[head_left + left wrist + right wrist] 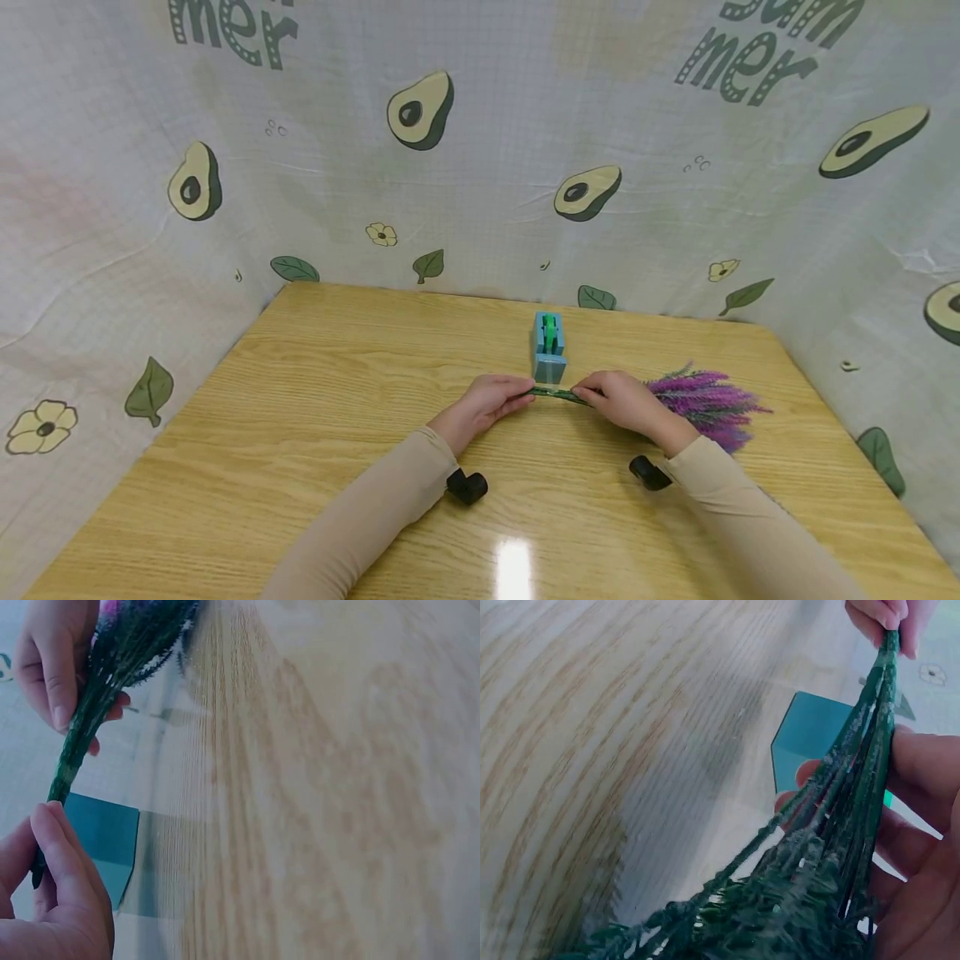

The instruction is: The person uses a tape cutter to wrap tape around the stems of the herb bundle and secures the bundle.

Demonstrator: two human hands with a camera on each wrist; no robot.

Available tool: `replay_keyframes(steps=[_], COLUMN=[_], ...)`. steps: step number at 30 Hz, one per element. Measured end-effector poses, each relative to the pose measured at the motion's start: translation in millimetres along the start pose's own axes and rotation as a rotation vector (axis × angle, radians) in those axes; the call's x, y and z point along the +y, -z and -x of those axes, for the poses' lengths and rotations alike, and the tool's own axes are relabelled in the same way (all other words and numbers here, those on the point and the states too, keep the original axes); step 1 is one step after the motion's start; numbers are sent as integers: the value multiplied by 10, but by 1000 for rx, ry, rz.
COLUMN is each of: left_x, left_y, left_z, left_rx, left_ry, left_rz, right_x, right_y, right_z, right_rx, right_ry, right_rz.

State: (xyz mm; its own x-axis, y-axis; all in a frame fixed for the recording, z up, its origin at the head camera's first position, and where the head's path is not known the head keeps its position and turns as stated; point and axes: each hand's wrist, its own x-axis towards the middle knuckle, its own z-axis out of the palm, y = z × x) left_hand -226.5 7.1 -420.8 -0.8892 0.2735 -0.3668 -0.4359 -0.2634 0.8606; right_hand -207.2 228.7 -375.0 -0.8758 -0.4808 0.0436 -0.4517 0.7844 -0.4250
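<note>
A bunch of purple lavender-like flowers [705, 404] lies sideways, its blooms to the right and its green stems [560, 394] to the left. My left hand [491, 400] pinches the stem ends between thumb and fingers, clearer in the left wrist view. Farther up the stems, my right hand [618, 402] grips the bundle, with thumb and fingers around it in the right wrist view [915, 840]. Just behind the stems stands a blue tape dispenser [550, 367] with a green reel [550, 332]. A clear strip of tape [552, 379] appears to run from its front to the stems.
The wooden table [337, 375] extends on both sides of the hands. A patterned cloth [480, 225] hangs along its back and sides. Black rounded pieces show beside the left sleeve [468, 488] and the right sleeve [648, 473].
</note>
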Motion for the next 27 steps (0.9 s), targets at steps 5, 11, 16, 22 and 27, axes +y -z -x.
replay_keyframes(steps=[5,11,16,22,27], left_x=[1,3,-5,3,21], left_y=[-5,-6,-2,-9,-22], left_z=[8,-3,-9,-25,-24], left_rx=[2,-14,-8,-26,-29], left_ry=[2,-1,-6,-37,-54], left_rz=[24,38,54,63,63], right_x=[-18,21,53,19,-8], right_y=[11,45,66,61,12], right_z=[-2,-8,-31,-48,-55], right_rx=[4,-27,-59,-1,67], right_ry=[40,77,126,150,168], right_rz=[31,26,0,25,52])
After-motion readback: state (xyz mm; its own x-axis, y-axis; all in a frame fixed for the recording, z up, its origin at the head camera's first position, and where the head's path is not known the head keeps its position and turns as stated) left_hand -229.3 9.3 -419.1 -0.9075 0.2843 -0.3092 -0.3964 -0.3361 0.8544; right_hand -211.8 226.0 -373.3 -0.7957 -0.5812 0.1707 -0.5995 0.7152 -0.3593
